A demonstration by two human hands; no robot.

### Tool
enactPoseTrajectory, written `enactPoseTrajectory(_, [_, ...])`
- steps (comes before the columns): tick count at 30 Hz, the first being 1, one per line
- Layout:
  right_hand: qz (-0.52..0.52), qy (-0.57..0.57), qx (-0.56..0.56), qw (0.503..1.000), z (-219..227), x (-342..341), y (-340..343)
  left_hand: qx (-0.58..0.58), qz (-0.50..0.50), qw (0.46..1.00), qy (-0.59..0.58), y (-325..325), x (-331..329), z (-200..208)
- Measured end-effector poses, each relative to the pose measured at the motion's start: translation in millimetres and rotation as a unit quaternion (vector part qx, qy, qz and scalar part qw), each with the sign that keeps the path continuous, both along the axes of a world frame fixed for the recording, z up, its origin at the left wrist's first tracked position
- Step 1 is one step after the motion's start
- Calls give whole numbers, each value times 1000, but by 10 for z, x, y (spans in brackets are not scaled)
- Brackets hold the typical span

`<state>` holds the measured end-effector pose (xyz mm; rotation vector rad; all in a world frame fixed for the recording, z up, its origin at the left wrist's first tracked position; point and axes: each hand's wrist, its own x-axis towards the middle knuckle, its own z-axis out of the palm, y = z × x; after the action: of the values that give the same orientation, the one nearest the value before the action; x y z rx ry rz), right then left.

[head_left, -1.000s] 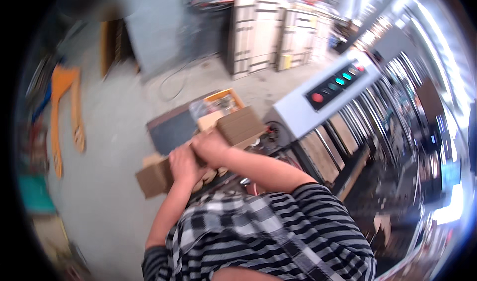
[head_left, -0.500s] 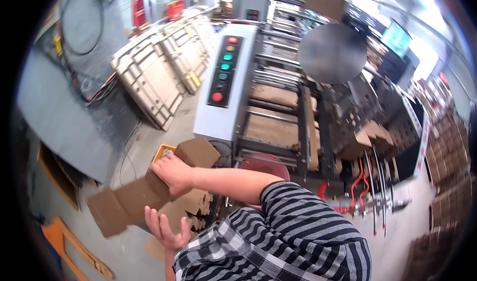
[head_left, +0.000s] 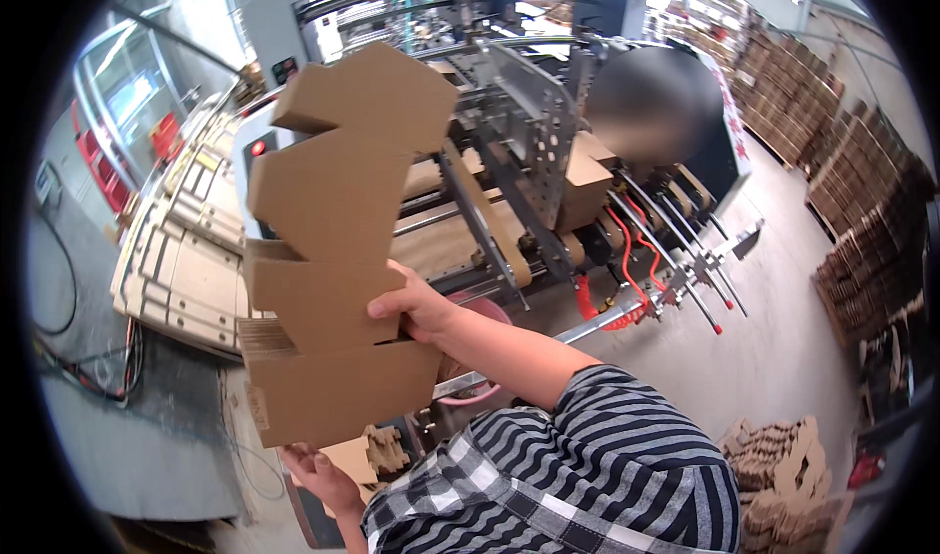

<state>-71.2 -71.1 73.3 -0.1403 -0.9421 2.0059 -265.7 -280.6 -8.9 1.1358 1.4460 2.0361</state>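
Note:
A tall brown cardboard box blank point(head_left: 338, 197), creased and partly bent at its flaps, stands nearly upright in front of me. My right hand point(head_left: 419, 302) grips its right edge, thumb on the near face and the other fingers hidden behind. Just under the blank's lower edge is my left hand point(head_left: 328, 481), palm up with fingers apart. Its fingertips are close to the cardboard; whether they touch it I cannot tell. Beside that hand, more cut cardboard pieces point(head_left: 351, 456) lie in a low pile, partly covered by the blank.
Beyond the blank stands a machine with rails, belts point(head_left: 485, 211) and a perforated metal plate point(head_left: 529, 128). Red coiled hoses point(head_left: 627, 246) and metal rods jut toward me. A pink tub point(head_left: 494, 314) sits below. Cardboard stacks point(head_left: 783, 466) stand at right; wooden boards point(head_left: 186, 270) lean left.
My right hand has lifted the box blank from low at the left to upright before the machine. The view has turned right. My left hand is now under the blank's lower edge.

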Motion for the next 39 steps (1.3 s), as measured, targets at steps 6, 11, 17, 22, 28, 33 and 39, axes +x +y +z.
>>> enactPoseTrajectory(6, [-89,-1,-70,994,-190,824,8,-75,-180,981,-3,510,474,-18])
enactPoseTrajectory(11, [-109,1,-54,993,-223,1474,189,-82,-212,973,-38,928,1049,-90])
enactPoseTrajectory(17, [-171,24,3,985,-225,2305,447,-113,-260,958,-43,1397,1701,227])
enactPoseTrajectory(22, [-217,92,49,971,-359,3034,584,-112,-366,922,57,1930,2185,512])
enactPoseTrajectory(28, [-320,121,77,937,-612,3845,715,-103,-493,862,55,2590,2806,541])
enactPoseTrajectory(33, [-398,100,11,912,-615,4206,687,-168,-552,813,77,2940,3159,457])
enactPoseTrajectory(39, [-402,76,-61,910,-810,4514,712,-150,-576,794,120,3175,3415,312])
